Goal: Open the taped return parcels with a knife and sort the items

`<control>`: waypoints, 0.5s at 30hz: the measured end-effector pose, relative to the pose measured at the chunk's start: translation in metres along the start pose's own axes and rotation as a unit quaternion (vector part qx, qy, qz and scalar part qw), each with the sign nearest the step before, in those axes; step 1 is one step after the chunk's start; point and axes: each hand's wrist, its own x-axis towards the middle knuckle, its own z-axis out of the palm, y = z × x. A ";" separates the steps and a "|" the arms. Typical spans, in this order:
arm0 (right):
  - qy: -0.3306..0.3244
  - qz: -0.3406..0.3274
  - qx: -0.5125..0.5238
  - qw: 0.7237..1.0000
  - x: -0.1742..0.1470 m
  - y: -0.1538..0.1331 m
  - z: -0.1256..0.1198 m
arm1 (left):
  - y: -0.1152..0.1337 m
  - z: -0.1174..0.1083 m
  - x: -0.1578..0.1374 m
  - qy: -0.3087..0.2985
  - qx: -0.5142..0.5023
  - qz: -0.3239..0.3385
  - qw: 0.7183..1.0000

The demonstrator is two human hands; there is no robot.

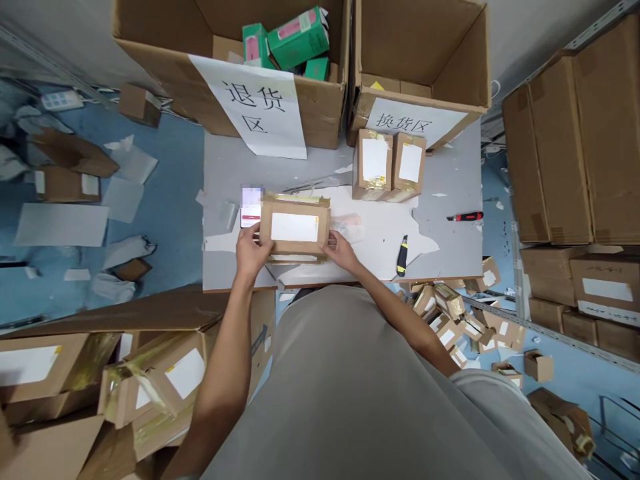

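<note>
A brown cardboard box [295, 248] with a white label on its upper face is between my two hands, over the front of the table. My left hand [251, 253] grips its left end, the thumb along the near edge. At the other end my right hand [342, 252] closes on the near right corner. Tape shows along the box's far edge. Just behind my left hand lies a phone [251, 208] with a lit screen, partly covered by the box. A clear plastic piece [349, 228] rests right of the box.
Two small taped boxes [373, 160] stand before the large open cartons [325, 110] at the back. Right of my hands lie a yellow-black utility knife [402, 256] and a red-black one [466, 217]. A carton [115, 320] of parcels stands front left; boxes litter the floor.
</note>
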 end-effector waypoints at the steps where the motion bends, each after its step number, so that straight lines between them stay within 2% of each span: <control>1: 0.013 -0.024 -0.002 1.000 -0.004 -0.006 -0.003 | 0.006 -0.003 -0.002 0.012 -0.003 0.028 1.000; 4: 0.076 -0.098 -0.035 0.992 -0.009 -0.025 -0.020 | 0.023 -0.003 -0.006 0.048 -0.027 0.084 0.995; 7: 0.106 -0.131 -0.112 0.979 0.005 -0.035 -0.038 | 0.030 0.013 -0.001 0.078 -0.066 0.076 0.992; 9: 0.098 -0.121 -0.175 0.972 0.021 -0.034 -0.046 | 0.031 0.029 0.007 0.075 -0.084 0.040 0.993; 11: 0.074 -0.088 -0.221 0.968 0.037 -0.026 -0.050 | 0.027 0.045 0.017 0.044 -0.069 -0.007 0.997; 15: 0.021 -0.035 -0.244 0.969 0.050 -0.004 -0.057 | 0.013 0.063 0.026 -0.017 -0.004 -0.077 0.997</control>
